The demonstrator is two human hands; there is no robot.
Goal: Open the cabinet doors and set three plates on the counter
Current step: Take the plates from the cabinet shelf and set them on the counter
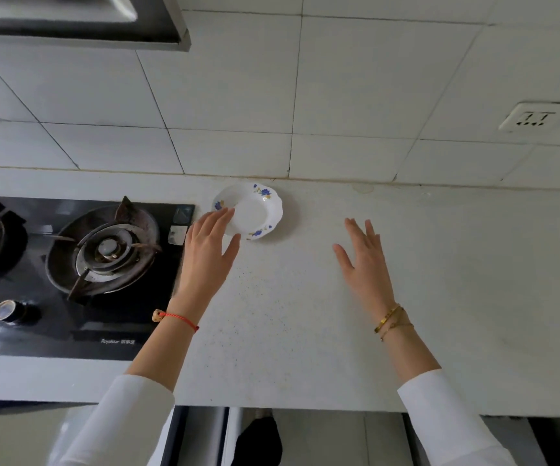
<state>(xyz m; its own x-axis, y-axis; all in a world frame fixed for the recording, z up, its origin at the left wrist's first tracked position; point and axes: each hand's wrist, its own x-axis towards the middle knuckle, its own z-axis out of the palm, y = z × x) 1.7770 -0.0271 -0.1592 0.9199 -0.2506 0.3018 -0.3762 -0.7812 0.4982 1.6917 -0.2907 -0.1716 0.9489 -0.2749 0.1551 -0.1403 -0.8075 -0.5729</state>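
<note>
A white plate (256, 210) with blue flowers on its scalloped rim lies flat on the pale speckled counter (305, 314), close to the tiled back wall. My left hand (206, 253) hovers just in front of the plate's left edge, fingers spread, holding nothing; its fingertips overlap the rim in the picture. Over the bare counter to the right of the plate, my right hand (366, 264) is open too, palm down, well apart from the plate. Below the counter's front edge I see cabinet doors (201, 435) standing ajar, with a dark gap between them.
A black glass gas hob (80, 264) with a burner and knobs fills the counter's left side, right beside my left hand. A range hood (77, 21) hangs above it. A wall socket (534, 117) sits on the tiles at the right.
</note>
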